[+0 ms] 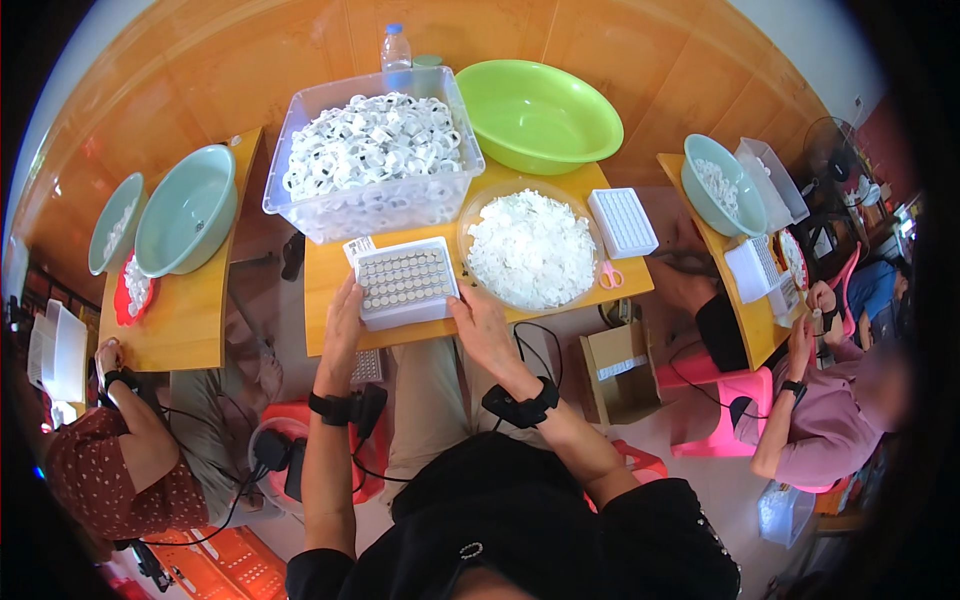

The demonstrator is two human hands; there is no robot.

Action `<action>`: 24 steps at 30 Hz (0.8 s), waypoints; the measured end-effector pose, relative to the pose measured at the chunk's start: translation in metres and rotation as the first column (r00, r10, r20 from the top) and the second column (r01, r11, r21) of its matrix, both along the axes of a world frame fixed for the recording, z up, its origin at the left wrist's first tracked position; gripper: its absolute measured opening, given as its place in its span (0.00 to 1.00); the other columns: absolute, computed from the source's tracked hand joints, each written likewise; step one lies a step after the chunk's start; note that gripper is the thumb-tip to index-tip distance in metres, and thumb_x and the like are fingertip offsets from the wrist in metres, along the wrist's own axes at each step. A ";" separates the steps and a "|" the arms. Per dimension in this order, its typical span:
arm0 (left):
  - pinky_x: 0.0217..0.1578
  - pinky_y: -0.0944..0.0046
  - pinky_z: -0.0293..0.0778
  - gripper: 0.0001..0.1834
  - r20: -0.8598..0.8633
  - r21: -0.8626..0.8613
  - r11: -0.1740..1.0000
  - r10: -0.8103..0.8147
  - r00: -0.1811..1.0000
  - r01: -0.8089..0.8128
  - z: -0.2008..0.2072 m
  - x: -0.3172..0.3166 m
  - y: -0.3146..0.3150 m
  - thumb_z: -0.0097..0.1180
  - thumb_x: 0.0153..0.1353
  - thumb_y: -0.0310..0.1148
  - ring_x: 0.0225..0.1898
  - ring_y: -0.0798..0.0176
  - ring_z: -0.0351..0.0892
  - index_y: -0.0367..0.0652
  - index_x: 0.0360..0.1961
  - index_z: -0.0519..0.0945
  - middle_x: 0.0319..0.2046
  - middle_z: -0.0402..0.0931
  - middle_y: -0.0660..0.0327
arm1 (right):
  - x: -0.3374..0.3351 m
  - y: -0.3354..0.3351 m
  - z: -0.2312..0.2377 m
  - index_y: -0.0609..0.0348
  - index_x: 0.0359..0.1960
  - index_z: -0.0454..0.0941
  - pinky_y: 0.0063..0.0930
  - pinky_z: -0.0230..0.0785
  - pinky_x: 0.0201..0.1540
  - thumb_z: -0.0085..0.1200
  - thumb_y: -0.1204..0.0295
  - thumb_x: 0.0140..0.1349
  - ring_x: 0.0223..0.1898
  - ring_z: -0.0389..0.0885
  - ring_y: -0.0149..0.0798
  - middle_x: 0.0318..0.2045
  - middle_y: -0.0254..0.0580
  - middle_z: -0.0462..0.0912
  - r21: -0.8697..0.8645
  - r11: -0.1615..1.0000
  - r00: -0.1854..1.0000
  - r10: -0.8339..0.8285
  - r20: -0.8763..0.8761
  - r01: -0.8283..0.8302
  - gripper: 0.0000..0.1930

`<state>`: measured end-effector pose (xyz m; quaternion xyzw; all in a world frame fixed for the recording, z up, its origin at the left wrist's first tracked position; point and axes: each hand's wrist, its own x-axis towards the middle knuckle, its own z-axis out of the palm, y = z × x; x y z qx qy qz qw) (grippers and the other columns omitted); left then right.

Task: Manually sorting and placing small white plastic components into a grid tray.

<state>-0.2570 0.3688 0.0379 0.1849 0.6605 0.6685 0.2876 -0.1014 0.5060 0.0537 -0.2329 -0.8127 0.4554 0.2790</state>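
Note:
A white tray (pixel 452 255) filled with rows of small round grey pieces sits at the front edge of my table (pixel 560 322). My left hand (pixel 345 318) grips its left side, and my right hand (pixel 487 328) holds the front right corner. Just right of the tray stands a round clear bowl (pixel 466 262) heaped with small white pieces. Behind it, a large clear plastic bin (pixel 375 212) is piled with white ring-shaped parts. A small printed slip (pixel 357 246) lies at the tray's back left corner.
At the back sit a green basin (pixel 545 120) and a bottle (pixel 396 48). Another white tray (pixel 624 222) and pink scissors (pixel 611 275) lie to the right. An open cardboard box (pixel 618 370) is below. People work at side tables (pixel 175 335) left and right.

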 end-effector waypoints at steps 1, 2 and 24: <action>0.42 0.70 0.66 0.26 -0.042 0.018 1.000 0.007 0.999 -0.006 -0.007 -0.001 0.000 0.40 0.65 0.39 0.46 0.67 0.68 0.36 0.61 0.62 0.50 0.68 0.58 | 0.002 -0.001 0.001 0.66 0.43 0.71 0.44 0.64 0.39 0.43 0.71 0.61 0.37 0.73 0.59 0.33 0.60 0.76 -0.020 1.000 1.000 -0.004 0.010 0.004 0.13; 0.44 0.70 0.65 0.26 -0.085 0.036 0.999 0.015 0.996 -0.012 -0.010 -0.002 -0.001 0.40 0.65 0.38 0.46 0.67 0.68 0.36 0.61 0.62 0.50 0.69 0.58 | 0.003 -0.002 0.002 0.66 0.43 0.71 0.44 0.64 0.39 0.43 0.71 0.61 0.37 0.73 0.59 0.33 0.60 0.76 -0.040 0.999 1.000 -0.007 0.020 0.008 0.13; 0.36 0.69 0.72 0.21 -0.035 0.047 0.949 0.313 0.949 -0.311 -0.010 -0.014 -0.033 0.41 0.66 0.38 0.35 0.64 0.75 0.33 0.53 0.67 0.43 0.71 0.52 | -0.128 0.133 0.123 0.62 0.28 0.79 0.40 0.69 0.37 0.56 0.73 0.45 0.32 0.77 0.53 0.28 0.52 0.80 0.644 0.748 0.986 0.145 0.077 -0.160 0.07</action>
